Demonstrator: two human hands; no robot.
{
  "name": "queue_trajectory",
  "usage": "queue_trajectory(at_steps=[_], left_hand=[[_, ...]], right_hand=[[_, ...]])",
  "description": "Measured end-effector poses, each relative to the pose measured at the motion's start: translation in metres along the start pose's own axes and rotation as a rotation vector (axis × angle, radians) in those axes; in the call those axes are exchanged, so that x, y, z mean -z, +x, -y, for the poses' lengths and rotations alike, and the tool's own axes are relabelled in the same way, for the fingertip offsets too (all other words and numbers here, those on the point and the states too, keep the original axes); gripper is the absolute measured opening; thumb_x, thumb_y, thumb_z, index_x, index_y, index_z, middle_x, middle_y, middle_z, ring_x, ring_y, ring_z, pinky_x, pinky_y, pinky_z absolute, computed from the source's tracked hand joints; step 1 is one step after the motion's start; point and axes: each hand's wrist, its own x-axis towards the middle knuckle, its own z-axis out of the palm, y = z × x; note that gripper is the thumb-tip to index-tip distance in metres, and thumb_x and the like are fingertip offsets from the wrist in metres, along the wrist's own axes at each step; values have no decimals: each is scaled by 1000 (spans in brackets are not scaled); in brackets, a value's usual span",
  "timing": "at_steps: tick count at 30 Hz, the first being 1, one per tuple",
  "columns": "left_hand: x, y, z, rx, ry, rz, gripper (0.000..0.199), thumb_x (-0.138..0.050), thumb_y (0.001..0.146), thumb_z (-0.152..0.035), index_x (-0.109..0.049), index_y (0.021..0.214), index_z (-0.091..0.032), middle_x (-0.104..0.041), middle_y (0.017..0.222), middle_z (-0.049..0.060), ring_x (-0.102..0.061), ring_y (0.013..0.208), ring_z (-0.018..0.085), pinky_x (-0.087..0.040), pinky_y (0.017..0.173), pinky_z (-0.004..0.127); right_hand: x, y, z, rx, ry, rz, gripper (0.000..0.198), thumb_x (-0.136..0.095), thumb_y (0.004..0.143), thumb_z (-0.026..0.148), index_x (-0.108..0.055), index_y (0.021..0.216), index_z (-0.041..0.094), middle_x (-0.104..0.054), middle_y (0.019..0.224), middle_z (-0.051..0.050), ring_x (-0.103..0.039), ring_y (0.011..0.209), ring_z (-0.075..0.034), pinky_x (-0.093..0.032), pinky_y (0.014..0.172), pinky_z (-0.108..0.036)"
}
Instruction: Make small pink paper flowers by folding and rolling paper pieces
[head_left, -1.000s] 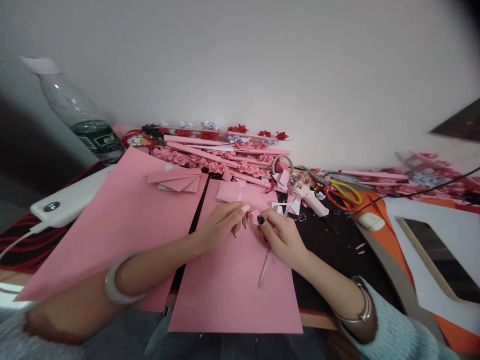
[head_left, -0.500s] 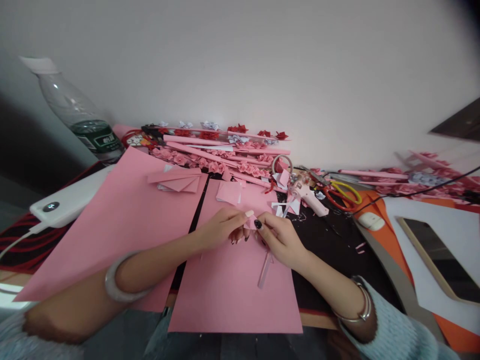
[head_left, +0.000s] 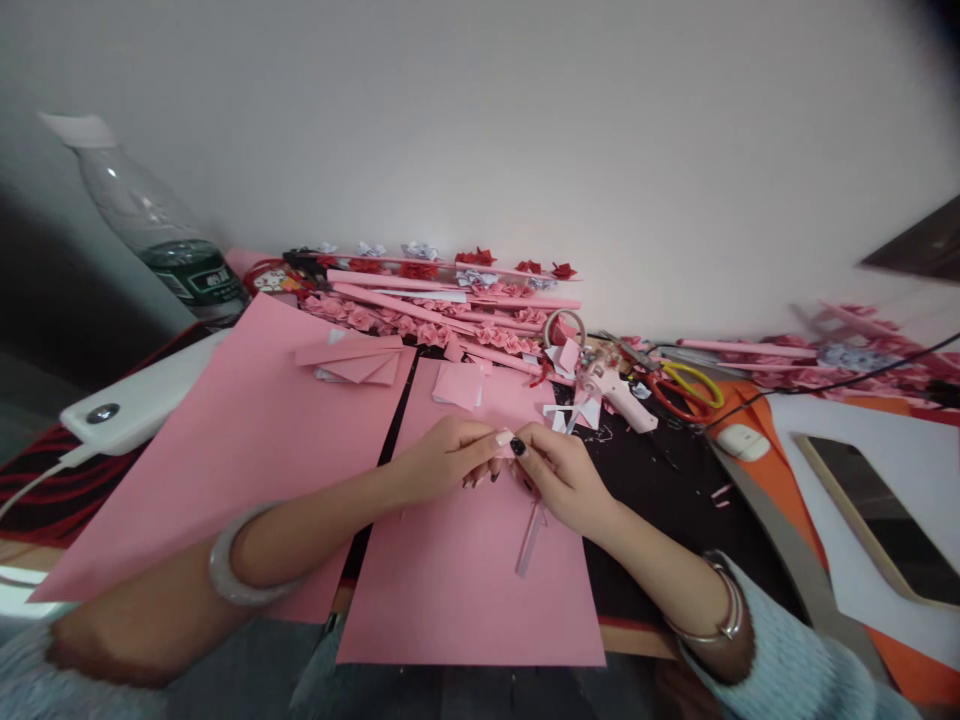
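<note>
Between my two hands is a small piece of pink paper (head_left: 505, 447), mostly covered by the fingers. My left hand (head_left: 450, 458) pinches its left side with the thumb on top. On the right side my right hand (head_left: 562, 475) grips it, the dark-nailed thumb lying close to the other thumb. Both hands hover over a large pink sheet (head_left: 465, 590). A narrow translucent stick (head_left: 529, 540) shows below my right hand; whether the hand touches it I cannot tell. Just beyond the hands lies a stack of small pink paper squares (head_left: 458, 385).
Another pink sheet (head_left: 247, 430) with folded pink paper (head_left: 360, 360) is on the left, near a white power bank (head_left: 142, 395) and a bottle (head_left: 172, 230). Behind lie paper flowers (head_left: 420, 325), a glue gun (head_left: 619, 390) and scissors (head_left: 686, 390). A phone (head_left: 885, 515) is at right.
The thumbs have shifted slightly over the small pink paper, the left one a little to the right and lower, covering more of it. Everything else stays in place.
</note>
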Motion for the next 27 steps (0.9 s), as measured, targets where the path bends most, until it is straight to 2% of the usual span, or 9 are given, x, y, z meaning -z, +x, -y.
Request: queue_trajectory(at_steps=[23,27], left_hand=[[1,-1,-1,-100,201,-3,39,-36,91,-35,-53,64,-13,-51,54,-2,-47,47,6,-35,48,16],[2,-1,-2,-98,184,0,37,-36,91,-32,-54,66,-13,-52,53,-2,-48,46,5,-37,48,15]], right_hand=[[0,0,1,-1,25,-12,22,-39,91,23,-51,74,17,-48,58,2,-44,49,-9,-35,50,-21],[0,0,2,15,24,-25,22,-38,91,23,-51,75,16,-48,59,2,-44,50,-9,-36,51,-20]])
